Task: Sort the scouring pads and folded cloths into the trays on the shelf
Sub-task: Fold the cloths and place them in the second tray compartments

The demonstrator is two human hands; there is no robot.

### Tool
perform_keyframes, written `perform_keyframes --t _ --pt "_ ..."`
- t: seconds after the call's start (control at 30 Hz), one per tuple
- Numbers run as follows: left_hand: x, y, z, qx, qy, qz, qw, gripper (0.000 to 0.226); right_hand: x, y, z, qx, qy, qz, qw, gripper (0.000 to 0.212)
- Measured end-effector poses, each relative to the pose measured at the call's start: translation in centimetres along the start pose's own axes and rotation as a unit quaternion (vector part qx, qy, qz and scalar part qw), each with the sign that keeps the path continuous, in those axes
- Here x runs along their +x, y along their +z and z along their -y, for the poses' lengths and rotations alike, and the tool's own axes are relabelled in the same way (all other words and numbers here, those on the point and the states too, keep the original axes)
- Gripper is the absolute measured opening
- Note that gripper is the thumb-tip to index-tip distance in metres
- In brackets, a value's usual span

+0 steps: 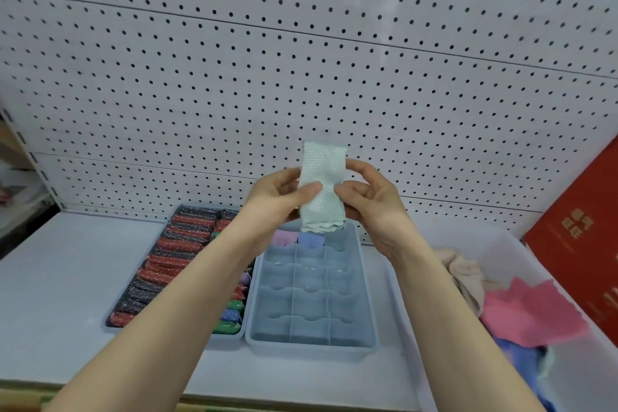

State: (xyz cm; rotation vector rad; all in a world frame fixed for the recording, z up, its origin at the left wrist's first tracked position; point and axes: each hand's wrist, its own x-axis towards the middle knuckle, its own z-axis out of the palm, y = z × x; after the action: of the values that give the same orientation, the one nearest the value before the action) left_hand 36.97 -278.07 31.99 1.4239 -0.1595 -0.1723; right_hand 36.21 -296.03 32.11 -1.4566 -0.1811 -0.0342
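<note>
I see open air above the divided tray (366, 281), most of its cells bare. The pad-filled tray (113, 328) crowds its left side, the clear bin (401, 304) its right, the pegboard (301, 60) behind.

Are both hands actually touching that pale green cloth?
Touching. The head view shows the left hand and right hand pinching the folded green cloth from either side, thumbs pressed on its front.
</note>
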Motion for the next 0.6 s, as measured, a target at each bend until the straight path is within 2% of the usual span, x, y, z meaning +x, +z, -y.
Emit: perform_keyframes --t 0.1,0.2,0.27,0.47,0.6 --pt "-0.1 -0.1 0.2 -0.068 -0.035 -0.027 0.997 0.025 -0.2 0.1 0.2 -0.007 -0.021 0.055 0.998 0.049" --pt "0.1 -0.2 0.2 -0.114 -0.042 -0.054 0.991 0.022 -0.7 0.1 0.0 -0.072 -0.050 0.128 0.988 0.044" --pt "0.2 -0.2 0.3 -0.111 -0.036 -0.069 0.991 0.025 -1.0 0.3 -0.1 -0.113 -0.053 0.141 0.982 0.037" --pt "-0.1 -0.2 0.7 -0.039 0.018 -0.079 0.996 0.033 -0.9 1.2 -0.3 -0.090 -0.033 0.027 0.995 0.009" --pt "-0.6 0.0 1.0 -0.011 0.055 -0.058 0.997 0.027 -0.8 1.5 -0.7 -0.030 0.008 -0.008 0.999 0.004"
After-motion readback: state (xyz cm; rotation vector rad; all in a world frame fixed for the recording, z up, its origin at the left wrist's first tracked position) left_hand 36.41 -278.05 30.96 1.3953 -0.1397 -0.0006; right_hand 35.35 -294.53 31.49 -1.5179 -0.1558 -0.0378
